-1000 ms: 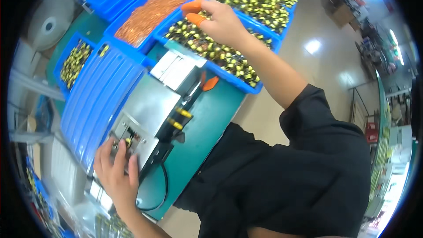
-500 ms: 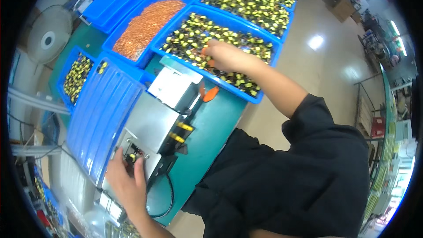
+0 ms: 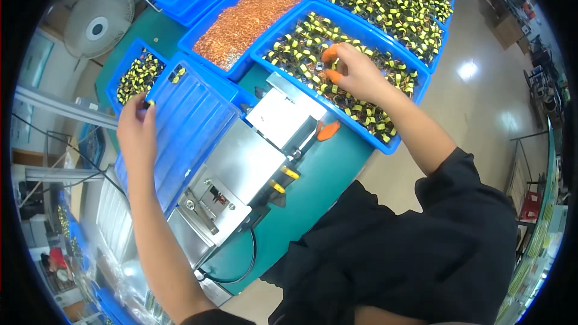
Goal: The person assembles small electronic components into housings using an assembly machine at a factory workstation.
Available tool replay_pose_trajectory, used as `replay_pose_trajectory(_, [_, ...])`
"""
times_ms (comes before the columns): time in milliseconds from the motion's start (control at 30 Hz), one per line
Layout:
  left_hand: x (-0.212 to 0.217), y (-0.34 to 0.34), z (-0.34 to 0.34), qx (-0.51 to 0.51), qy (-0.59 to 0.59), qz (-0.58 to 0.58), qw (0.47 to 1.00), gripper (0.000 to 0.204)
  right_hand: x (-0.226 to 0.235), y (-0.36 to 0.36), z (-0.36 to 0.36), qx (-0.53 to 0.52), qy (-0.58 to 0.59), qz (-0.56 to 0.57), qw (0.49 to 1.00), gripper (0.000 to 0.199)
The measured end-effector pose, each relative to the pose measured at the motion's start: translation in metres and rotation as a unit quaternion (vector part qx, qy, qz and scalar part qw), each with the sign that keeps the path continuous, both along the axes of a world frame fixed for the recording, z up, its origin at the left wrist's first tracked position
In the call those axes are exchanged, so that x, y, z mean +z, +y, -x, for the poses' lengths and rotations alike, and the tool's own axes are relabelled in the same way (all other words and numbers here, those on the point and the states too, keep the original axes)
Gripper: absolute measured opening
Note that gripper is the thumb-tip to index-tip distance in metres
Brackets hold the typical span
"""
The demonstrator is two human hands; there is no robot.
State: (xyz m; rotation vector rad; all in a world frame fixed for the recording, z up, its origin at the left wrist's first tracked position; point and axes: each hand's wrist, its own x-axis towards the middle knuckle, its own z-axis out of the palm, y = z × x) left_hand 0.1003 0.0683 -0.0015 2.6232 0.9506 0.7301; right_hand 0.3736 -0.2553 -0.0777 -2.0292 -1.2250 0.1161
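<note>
Right hand: the right hand (image 3: 355, 72) reaches away from the body into the near blue tray (image 3: 415, 93) of small yellow-and-black wound parts (image 3: 295, 48), orange caps on thumb and fingers (image 3: 330, 54) — the fingers pinch down among the parts, and one small part seems to sit at the fingertips, though I cannot tell for sure that it is grasped.

Left hand: the left hand (image 3: 137, 132) lies out to the person's left on the corner of the ribbed blue lid (image 3: 186, 126), fingers curled, with a small yellow-and-black part nipped at the fingertips (image 3: 147, 103).

Where the parts lie: ahead and to the right of the body, heaped in the tray, right under the right hand and well apart from the left one — the right hand is plainly the nearer.

Between the hands: a grey metal machine (image 3: 241, 174) stands on the green bench (image 3: 325, 174), its long side running from the near-left toward the tray; an orange tool (image 3: 328, 130) lies just beside the tray's near wall.

Beyond: a tray of copper-coloured pieces (image 3: 247, 21), a second tray of wound parts (image 3: 397, 0), a small blue bin (image 3: 135, 75) of the same parts just beyond the left hand, and a fan (image 3: 99, 21) at the far left.
</note>
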Motion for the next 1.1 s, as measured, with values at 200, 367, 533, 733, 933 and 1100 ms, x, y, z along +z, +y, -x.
replay_pose_trajectory(200, [-0.015,0.057,-0.036,-0.018,0.069,0.142,0.987,0.037,-0.005,0.002,0.001,0.025,0.032,-0.064,0.997,0.024])
replay_pose_trajectory(367, [-0.019,0.052,-0.045,-0.053,0.063,0.170,0.982,0.043,0.003,0.000,0.001,0.009,0.065,-0.031,0.997,0.024])
replay_pose_trajectory(533, [-0.011,0.029,-0.033,-0.042,0.037,0.108,0.993,0.046,0.001,0.004,-0.001,-0.008,0.212,-0.075,0.974,0.024])
replay_pose_trajectory(733, [0.022,-0.052,0.050,-0.024,-0.038,-0.017,0.999,0.036,0.036,0.002,0.016,0.041,0.270,-0.252,0.928,0.029])
replay_pose_trajectory(933, [-0.001,-0.139,0.130,-0.008,-0.017,-0.074,0.997,0.032,0.088,0.044,0.134,0.352,0.077,-0.091,0.928,0.030])
replay_pose_trajectory(1100, [-0.022,-0.162,0.155,0.061,-0.063,-0.056,0.995,0.043,0.065,0.087,0.187,0.378,-0.060,-0.039,0.923,0.018])
